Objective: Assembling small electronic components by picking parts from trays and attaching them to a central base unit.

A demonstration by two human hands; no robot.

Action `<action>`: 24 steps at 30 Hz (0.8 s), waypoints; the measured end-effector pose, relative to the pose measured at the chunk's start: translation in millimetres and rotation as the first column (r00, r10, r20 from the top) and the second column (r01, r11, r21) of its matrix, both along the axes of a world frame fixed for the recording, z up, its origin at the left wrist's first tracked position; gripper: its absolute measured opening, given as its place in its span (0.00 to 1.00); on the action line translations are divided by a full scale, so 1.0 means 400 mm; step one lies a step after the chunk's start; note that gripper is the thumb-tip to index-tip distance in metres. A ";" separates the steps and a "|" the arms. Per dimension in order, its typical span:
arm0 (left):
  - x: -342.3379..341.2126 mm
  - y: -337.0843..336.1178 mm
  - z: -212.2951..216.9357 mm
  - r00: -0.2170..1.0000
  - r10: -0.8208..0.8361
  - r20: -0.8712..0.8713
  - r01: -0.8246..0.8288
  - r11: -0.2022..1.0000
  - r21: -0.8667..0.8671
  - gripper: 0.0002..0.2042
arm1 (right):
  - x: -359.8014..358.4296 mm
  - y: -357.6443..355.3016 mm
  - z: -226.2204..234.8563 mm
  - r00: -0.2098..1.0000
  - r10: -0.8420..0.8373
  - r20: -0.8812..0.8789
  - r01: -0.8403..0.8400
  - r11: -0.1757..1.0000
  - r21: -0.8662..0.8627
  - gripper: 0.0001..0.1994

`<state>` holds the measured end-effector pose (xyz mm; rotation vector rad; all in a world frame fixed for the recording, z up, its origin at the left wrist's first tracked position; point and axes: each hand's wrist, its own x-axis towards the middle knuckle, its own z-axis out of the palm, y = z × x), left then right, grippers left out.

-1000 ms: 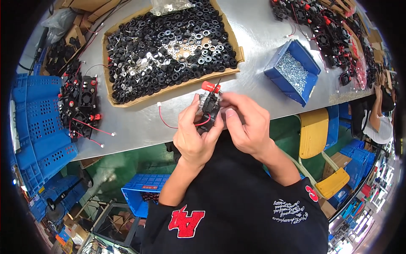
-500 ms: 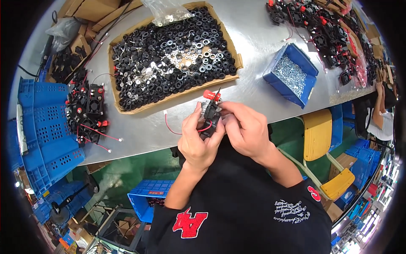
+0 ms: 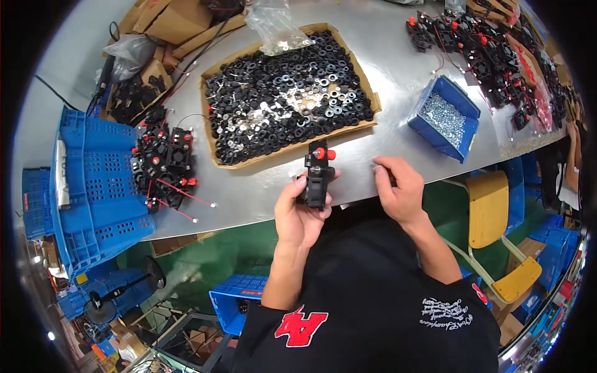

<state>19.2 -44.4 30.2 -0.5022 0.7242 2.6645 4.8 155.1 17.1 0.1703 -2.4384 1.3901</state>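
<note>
black fan (image 3: 316, 180) (red caps), blue bin (image 3: 435, 133)

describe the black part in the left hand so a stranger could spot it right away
On the grey metal table, below the cardboard tray of black rings, the left hand holds a small black part upright. Unlike the piled ones, it is alone, red knobs on top.

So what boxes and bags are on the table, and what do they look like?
Cardboard tray: middle of the table, flat, brown, full of black rings.
Blue bin: right of the tray, small, holding silvery screws.
Clear plastic bag: at the tray's far edge, crumpled.
Blue crates: left edge, slotted plastic.
Cardboard boxes: far left corner, brown.
</note>
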 end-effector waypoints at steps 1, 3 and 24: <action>0.002 -0.010 -0.006 1.000 0.002 -0.009 -0.002 1.000 -0.007 0.23 | 0.001 -0.002 -0.009 1.000 0.002 -0.009 -0.002 1.000 -0.007 0.05; 0.010 -0.028 -0.018 0.999 -0.038 -0.015 0.040 0.959 0.281 0.23 | 0.002 0.000 -0.026 0.991 0.009 -0.137 0.001 0.997 0.074 0.05; 0.027 -0.321 0.092 0.985 0.034 -0.169 -0.130 0.793 -0.595 0.18 | 0.025 -0.008 -0.047 0.946 -0.127 -0.297 0.176 0.974 0.145 0.06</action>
